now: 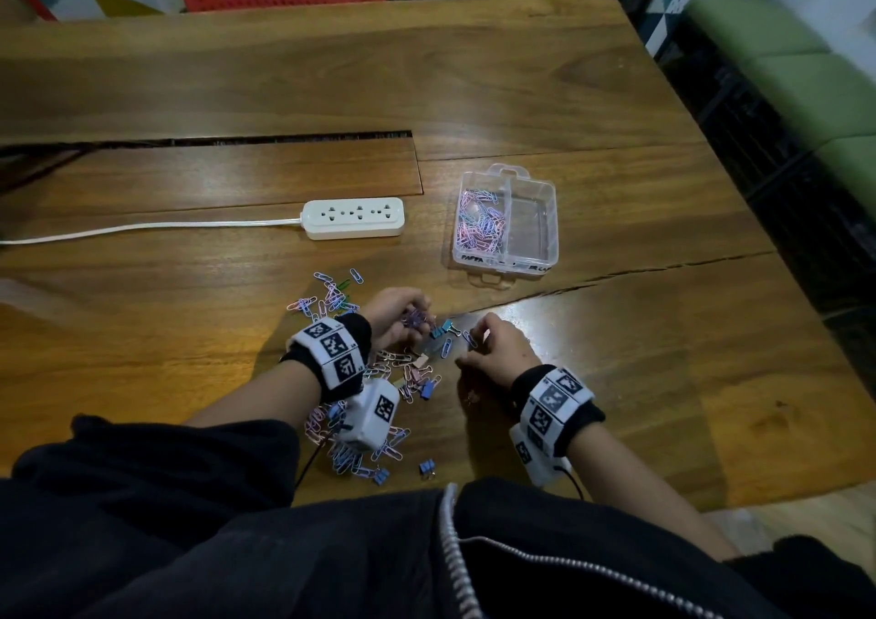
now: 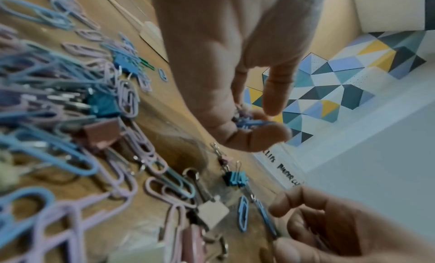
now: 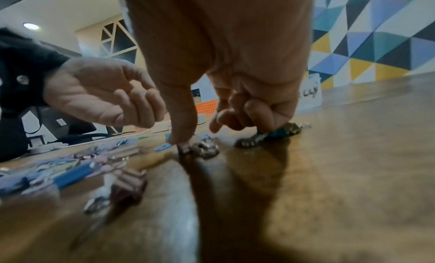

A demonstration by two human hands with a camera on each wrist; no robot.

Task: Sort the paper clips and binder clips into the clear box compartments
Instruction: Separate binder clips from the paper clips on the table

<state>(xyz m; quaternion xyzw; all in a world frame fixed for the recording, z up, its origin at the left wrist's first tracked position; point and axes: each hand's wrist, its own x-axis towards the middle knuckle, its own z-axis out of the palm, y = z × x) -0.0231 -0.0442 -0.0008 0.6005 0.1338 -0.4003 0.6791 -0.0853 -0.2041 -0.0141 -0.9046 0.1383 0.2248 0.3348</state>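
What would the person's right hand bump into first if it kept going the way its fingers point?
Probably the teal binder clip, lying just beyond the right hand on the table. The hand already pinches a blue paper clip. Depth is hard to judge; the left hand is also close.
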